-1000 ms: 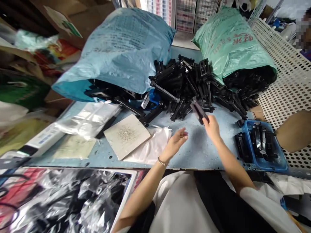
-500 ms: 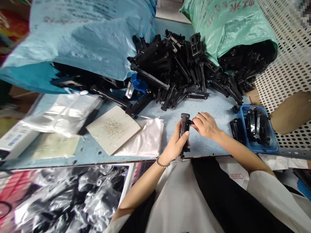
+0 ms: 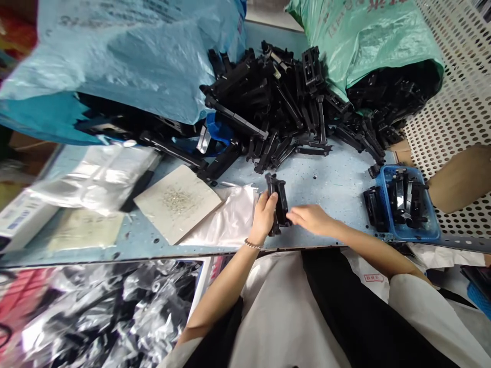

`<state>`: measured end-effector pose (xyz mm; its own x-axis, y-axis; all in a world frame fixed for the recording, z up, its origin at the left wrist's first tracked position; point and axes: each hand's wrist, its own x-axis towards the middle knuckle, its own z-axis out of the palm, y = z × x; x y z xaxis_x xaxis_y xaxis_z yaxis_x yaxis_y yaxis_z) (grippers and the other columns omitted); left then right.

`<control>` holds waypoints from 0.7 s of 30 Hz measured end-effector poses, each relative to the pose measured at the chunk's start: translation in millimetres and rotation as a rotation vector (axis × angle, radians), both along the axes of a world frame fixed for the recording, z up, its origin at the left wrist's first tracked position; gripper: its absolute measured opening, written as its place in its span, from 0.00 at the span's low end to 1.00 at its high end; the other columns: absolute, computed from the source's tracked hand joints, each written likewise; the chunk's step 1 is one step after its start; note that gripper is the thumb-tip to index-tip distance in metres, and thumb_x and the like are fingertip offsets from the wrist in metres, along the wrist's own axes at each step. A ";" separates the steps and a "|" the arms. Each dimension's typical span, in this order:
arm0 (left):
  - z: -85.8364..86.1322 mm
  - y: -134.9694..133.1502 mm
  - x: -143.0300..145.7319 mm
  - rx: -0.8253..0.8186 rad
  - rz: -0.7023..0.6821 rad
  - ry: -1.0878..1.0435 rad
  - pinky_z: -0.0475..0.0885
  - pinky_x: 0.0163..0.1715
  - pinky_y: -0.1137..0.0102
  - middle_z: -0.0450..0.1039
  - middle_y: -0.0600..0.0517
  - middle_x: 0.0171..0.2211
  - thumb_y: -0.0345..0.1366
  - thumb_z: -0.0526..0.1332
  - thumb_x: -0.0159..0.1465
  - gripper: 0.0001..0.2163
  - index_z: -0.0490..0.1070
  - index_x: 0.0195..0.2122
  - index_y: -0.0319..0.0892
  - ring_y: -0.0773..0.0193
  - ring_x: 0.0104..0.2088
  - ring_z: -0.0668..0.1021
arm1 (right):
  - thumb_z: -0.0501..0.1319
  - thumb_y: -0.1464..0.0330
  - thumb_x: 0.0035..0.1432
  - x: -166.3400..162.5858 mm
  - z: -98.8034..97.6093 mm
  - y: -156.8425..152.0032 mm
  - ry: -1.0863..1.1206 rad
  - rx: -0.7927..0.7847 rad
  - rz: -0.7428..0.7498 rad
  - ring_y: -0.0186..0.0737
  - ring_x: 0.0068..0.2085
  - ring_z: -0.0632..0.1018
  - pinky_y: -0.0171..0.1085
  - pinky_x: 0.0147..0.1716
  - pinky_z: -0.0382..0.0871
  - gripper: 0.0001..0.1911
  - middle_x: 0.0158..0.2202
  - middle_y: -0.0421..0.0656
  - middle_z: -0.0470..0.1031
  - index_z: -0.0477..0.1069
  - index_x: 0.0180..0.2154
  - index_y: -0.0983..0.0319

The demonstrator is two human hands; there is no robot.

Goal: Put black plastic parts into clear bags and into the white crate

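Note:
My left hand (image 3: 264,214) is closed around a long black plastic part (image 3: 282,202) like a bracket with two parallel bars, held just above the blue worktable near its front edge. The thumb lies over the nearer bar. My right hand (image 3: 312,220) is at the part's lower right end, with fingers pressed together and tips at its edge. Whether something small sits between those fingertips cannot be made out. Behind both hands lies a heap of similar black plastic parts (image 3: 264,97).
A blue plastic bag (image 3: 134,66) and a green one (image 3: 379,41) spill black parts. At right stands a blue basket (image 3: 433,232) of parts. A square board (image 3: 180,204) with small bits and thin white bags (image 3: 233,220) lie left. Wrapped pieces (image 3: 126,312) fill a container below.
My left hand has moved slightly left with the black part, which is turned to show both bars. My right hand has come down from the part's upper end to its lower right end.

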<state>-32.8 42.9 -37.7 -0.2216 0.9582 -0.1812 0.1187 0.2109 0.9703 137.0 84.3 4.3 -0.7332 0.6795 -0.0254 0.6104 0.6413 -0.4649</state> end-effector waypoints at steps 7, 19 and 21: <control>-34.7 -15.8 41.3 0.152 -0.184 0.470 0.68 0.57 0.49 0.74 0.39 0.53 0.30 0.58 0.66 0.18 0.73 0.57 0.41 0.48 0.53 0.74 | 0.57 0.76 0.66 17.7 -17.6 160.1 -0.138 0.314 -0.404 0.60 0.68 0.60 0.60 0.66 0.51 0.26 0.64 0.62 0.65 0.63 0.64 0.69; 18.5 28.0 24.4 0.180 -0.059 -0.299 0.69 0.59 0.59 0.72 0.44 0.55 0.58 0.61 0.65 0.28 0.66 0.58 0.43 0.53 0.58 0.73 | 0.58 0.59 0.70 17.4 16.9 28.1 0.336 0.093 -0.104 0.50 0.47 0.78 0.46 0.45 0.73 0.18 0.46 0.49 0.79 0.68 0.58 0.58; 33.3 23.3 23.1 0.101 -0.091 -0.367 0.76 0.46 0.64 0.76 0.48 0.42 0.57 0.64 0.63 0.24 0.69 0.49 0.42 0.58 0.43 0.79 | 0.55 0.58 0.72 22.0 24.5 27.4 0.331 0.261 -0.127 0.50 0.43 0.77 0.47 0.43 0.71 0.16 0.41 0.48 0.78 0.69 0.54 0.59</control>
